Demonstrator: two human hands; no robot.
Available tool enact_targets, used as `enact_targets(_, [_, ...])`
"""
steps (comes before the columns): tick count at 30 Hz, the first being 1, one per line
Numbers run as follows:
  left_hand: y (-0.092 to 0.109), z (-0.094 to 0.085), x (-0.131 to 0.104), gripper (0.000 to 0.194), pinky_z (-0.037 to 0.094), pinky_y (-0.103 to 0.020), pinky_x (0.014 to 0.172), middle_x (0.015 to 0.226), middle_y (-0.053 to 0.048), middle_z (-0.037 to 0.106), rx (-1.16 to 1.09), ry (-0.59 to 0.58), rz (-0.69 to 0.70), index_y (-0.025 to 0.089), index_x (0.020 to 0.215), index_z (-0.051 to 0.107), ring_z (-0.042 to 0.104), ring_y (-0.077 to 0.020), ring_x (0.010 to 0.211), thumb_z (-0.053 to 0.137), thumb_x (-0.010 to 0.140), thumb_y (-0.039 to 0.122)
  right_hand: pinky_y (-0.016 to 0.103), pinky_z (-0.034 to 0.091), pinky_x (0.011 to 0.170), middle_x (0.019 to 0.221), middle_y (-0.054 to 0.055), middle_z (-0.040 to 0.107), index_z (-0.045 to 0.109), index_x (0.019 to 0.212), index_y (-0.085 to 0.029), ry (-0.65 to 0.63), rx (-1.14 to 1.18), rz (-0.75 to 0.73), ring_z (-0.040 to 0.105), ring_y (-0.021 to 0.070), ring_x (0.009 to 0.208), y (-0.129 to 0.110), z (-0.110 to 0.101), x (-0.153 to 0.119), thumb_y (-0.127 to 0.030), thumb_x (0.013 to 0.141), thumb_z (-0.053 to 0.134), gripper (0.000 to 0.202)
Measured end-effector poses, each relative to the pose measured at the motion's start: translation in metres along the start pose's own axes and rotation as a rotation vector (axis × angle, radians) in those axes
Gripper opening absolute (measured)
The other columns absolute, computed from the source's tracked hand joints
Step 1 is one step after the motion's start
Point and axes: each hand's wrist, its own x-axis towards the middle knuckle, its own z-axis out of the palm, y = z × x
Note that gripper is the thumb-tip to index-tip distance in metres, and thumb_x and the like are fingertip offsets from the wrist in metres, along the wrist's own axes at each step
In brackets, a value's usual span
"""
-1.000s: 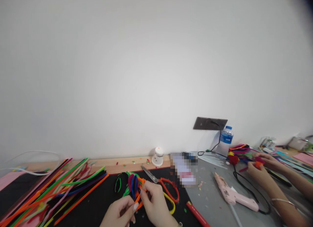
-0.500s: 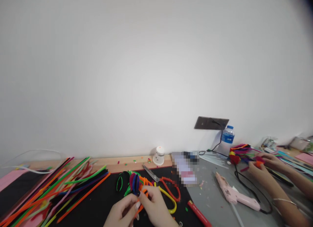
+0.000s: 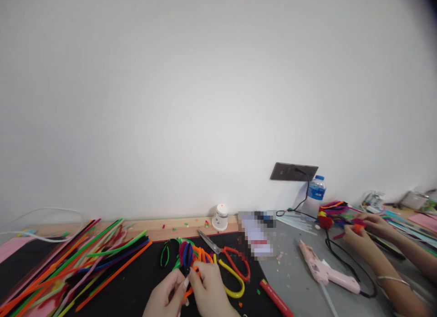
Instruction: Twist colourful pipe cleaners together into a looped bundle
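At the bottom middle, my left hand (image 3: 166, 295) and my right hand (image 3: 209, 287) meet with fingertips pinched together. Between them is a bundle of bent pipe cleaners (image 3: 186, 254), blue, purple and dark red at the top. An orange pipe cleaner (image 3: 190, 287) runs down between the fingers. Its exact grip is partly hidden by my fingers. Green and black pipe cleaner loops (image 3: 165, 254) lie on the black mat (image 3: 126, 285) just beyond my hands. Scissors (image 3: 235, 264) with red and yellow handles rest beside my right hand, blades pointing away.
Many loose pipe cleaners (image 3: 99, 262) spread over the left side. A white paper cup (image 3: 220, 218) stands upside down by the wall. Rightward are a blurred phone (image 3: 257, 237), a red tube-like tool (image 3: 276, 299), a pink glue gun (image 3: 329, 274), a water bottle (image 3: 314, 196) and a co-worker's hands (image 3: 362, 235).
The whole view has shifted slightly. My right hand and the orange pipe cleaner have moved a little lower and left; both hands stay pinched together.
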Motion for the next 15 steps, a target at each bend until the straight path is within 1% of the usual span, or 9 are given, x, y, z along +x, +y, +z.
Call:
enact_targets(2, [-0.0007, -0.0012, 0.0015, 0.046, 0.022, -0.018, 0.039, 0.044, 0.010, 0.035, 0.000, -0.020, -0.019, 0.021, 0.055, 0.039, 0.029, -0.0065, 0.037, 0.041, 0.072, 0.063, 0.021, 0.022, 0.045, 0.050, -0.006, 0.030, 0.038, 0.053, -0.017, 0.006, 0.034, 0.006, 0.029, 0.0077, 0.047, -0.0001, -0.0006, -0.0004, -0.024, 0.084, 0.041, 0.032])
enact_targets(4, [-0.0020, -0.0016, 0.0036, 0.048, 0.021, -0.018, 0.036, 0.043, 0.009, 0.040, -0.015, -0.069, -0.077, 0.021, 0.057, 0.040, 0.029, -0.0059, 0.033, 0.039, 0.070, 0.067, 0.020, 0.022, 0.045, 0.051, -0.006, 0.030, 0.038, 0.054, -0.017, 0.010, 0.096, 0.028, 0.029, 0.0081, 0.047, -0.0004, -0.0020, -0.0006, -0.028, 0.086, 0.038, 0.034])
enact_targets(6, [-0.0035, -0.0010, 0.0053, 0.051, 0.019, -0.018, 0.034, 0.040, 0.007, 0.043, -0.020, -0.124, -0.140, 0.020, 0.056, 0.043, 0.028, -0.0059, 0.030, 0.037, 0.068, 0.070, 0.020, 0.024, 0.045, 0.052, -0.005, 0.031, 0.040, 0.056, -0.017, 0.022, 0.158, 0.051, 0.029, 0.0086, 0.049, -0.0007, -0.0038, -0.0007, -0.033, 0.088, 0.036, 0.036])
enact_targets(8, [-0.0052, 0.0001, 0.0059, 0.053, 0.017, -0.019, 0.033, 0.035, 0.008, 0.039, -0.001, -0.154, -0.170, 0.020, 0.052, 0.043, 0.026, -0.0063, 0.029, 0.036, 0.068, 0.070, 0.021, 0.025, 0.046, 0.053, -0.005, 0.031, 0.040, 0.057, -0.017, 0.023, 0.197, 0.063, 0.029, 0.0090, 0.050, -0.0005, -0.0056, -0.0007, -0.038, 0.089, 0.033, 0.039])
enact_targets(9, [-0.0060, 0.0007, 0.0059, 0.053, 0.017, -0.019, 0.033, 0.032, 0.009, 0.035, 0.012, -0.150, -0.170, 0.021, 0.050, 0.043, 0.025, -0.0064, 0.029, 0.036, 0.068, 0.070, 0.021, 0.025, 0.046, 0.054, -0.004, 0.031, 0.040, 0.057, -0.017, 0.023, 0.200, 0.065, 0.028, 0.0092, 0.051, 0.0000, -0.0064, -0.0008, -0.039, 0.089, 0.031, 0.040])
enact_targets(12, [-0.0078, 0.0016, 0.0055, 0.055, 0.016, -0.019, 0.033, 0.029, 0.010, 0.028, 0.057, -0.108, -0.148, 0.022, 0.046, 0.040, 0.024, -0.0069, 0.028, 0.035, 0.067, 0.071, 0.021, 0.023, 0.046, 0.053, -0.005, 0.029, 0.037, 0.055, -0.018, 0.030, 0.120, 0.051, 0.028, 0.0092, 0.050, 0.0023, -0.0082, -0.0007, -0.039, 0.090, 0.030, 0.042])
enact_targets(15, [-0.0069, 0.0010, 0.0054, 0.057, 0.016, -0.019, 0.033, 0.030, 0.010, 0.027, 0.060, -0.128, -0.146, 0.022, 0.043, 0.037, 0.022, -0.0064, 0.029, 0.035, 0.065, 0.075, 0.022, 0.020, 0.044, 0.050, -0.005, 0.028, 0.034, 0.053, -0.018, 0.014, -0.026, 0.010, 0.027, 0.0084, 0.047, 0.0030, -0.0101, 0.0000, -0.034, 0.089, 0.032, 0.040])
